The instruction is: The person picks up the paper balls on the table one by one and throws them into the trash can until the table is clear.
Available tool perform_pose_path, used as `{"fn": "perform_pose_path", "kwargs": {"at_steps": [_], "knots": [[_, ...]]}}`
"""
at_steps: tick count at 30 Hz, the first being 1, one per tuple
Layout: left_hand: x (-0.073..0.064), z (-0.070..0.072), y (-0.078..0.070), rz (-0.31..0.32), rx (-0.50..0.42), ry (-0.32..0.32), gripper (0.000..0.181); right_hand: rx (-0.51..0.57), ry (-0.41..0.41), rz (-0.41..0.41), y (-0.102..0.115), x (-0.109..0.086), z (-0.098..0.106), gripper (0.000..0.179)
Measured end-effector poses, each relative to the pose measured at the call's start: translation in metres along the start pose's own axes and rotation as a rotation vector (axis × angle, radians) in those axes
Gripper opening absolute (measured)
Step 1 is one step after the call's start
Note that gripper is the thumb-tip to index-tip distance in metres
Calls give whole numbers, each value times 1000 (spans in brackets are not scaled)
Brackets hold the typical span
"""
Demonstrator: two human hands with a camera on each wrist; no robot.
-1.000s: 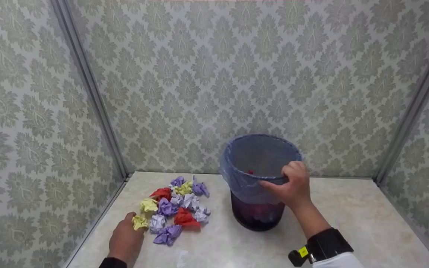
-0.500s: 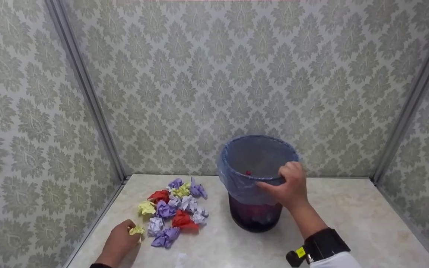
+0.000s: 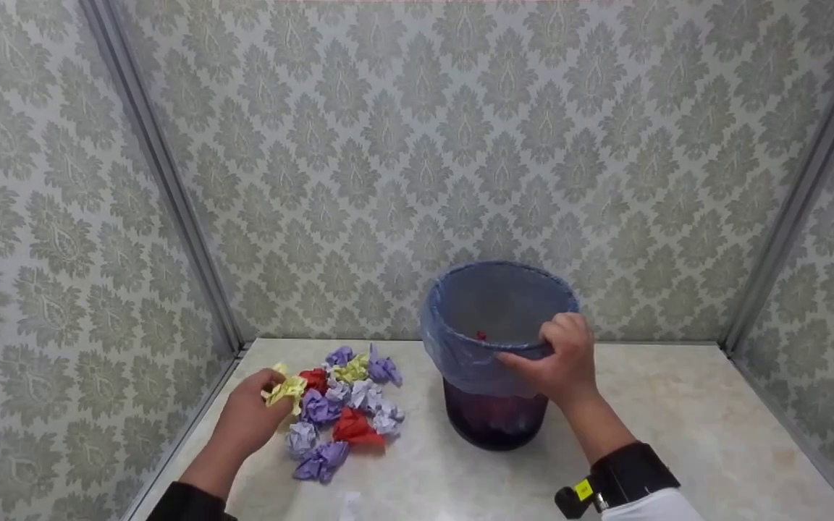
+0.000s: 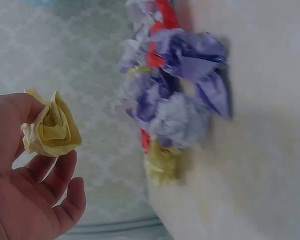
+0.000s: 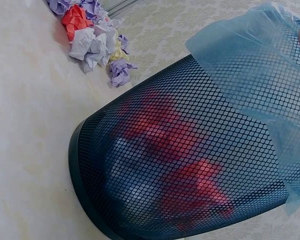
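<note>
My left hand (image 3: pixel 254 412) holds a crumpled yellow paper ball (image 4: pixel 55 130) between thumb and fingers, at the left side of a pile of paper balls. In the left wrist view the ball is up off the table, and another yellow ball (image 4: pixel 162 167) lies at the pile's end. My right hand (image 3: pixel 567 356) grips the near right rim of a dark mesh wastebasket (image 5: pixel 155 130), thumb outside over the blue bin liner (image 3: pixel 460 362). Red and whitish crumpled paper (image 5: pixel 190 192) shows through the mesh inside.
Purple paper balls (image 3: pixel 321 462), red ones (image 3: pixel 355 427) and white ones (image 3: pixel 368 396) lie grouped left of the wastebasket on the pale table (image 3: pixel 677 434). Patterned wall panels (image 3: pixel 417 145) enclose the back and sides. A small whitish patch (image 3: pixel 350 504) is at the front.
My left hand first drew the yellow ball back a little from the pile, then carried it up and forward over the pile's left edge. The right hand keeps its grip on the rim.
</note>
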State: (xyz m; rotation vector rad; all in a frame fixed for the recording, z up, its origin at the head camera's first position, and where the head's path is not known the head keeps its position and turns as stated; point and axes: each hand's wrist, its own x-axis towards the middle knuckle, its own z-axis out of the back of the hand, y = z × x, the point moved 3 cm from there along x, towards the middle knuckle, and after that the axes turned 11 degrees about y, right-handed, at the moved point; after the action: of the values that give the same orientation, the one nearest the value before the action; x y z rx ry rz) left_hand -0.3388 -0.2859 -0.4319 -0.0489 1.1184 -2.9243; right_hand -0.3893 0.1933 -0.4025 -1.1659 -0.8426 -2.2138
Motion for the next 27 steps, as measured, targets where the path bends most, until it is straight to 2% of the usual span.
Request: {"fn": "perform_pose_path", "kwargs": {"at_steps": [6,11,19,27], "knots": [[6,25,-90,-216,-51,-27,29,-8,-5,5,0,1,1,76],[14,39,-145,-323,-27,-31,29,-3,8,1,0,2,2,75],[25,46,-212,-445,-18,-11,27,-12,6,18,0,1,1,75],[39,40,-263,-495,-8,-8,29,-9,20,5,0,1,2,75]]}}
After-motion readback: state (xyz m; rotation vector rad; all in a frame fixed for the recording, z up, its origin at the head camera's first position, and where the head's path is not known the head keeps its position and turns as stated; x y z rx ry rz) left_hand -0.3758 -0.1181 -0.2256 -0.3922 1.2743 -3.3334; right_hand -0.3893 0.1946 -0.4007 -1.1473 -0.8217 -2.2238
